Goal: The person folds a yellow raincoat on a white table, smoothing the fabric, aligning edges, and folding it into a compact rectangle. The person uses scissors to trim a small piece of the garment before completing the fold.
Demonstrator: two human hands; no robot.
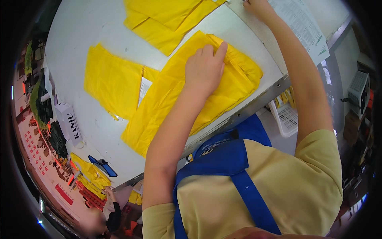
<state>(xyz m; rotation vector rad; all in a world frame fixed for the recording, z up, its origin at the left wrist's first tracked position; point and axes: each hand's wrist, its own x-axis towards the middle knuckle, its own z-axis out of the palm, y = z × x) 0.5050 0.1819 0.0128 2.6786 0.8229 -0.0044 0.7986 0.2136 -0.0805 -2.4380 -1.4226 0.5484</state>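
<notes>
A folded bright yellow garment (pixel 175 95) lies slantwise across the white table near its front edge. My left hand (pixel 205 69) presses on its upper part, fingers bent into the fabric and the index finger a little apart. At the top edge of the view is my right hand (pixel 260 8), partly cut off, its fingers closed; what they hold cannot be made out. Beside that arm lie printed paper sheets (pixel 302 30). Left of the garment is another yellow folded piece (pixel 113 81), with a white label (pixel 144 88) showing between them. More yellow fabric (pixel 167 20) lies farther back.
A white box (pixel 68 123) and a blue-and-black object (pixel 102 165) lie toward the table's left side. Another person (pixel 111 211) is at lower left, near yellow cloth (pixel 89 171). Below the table's metal edge (pixel 250 107), a white basket (pixel 287 119) stands at the right.
</notes>
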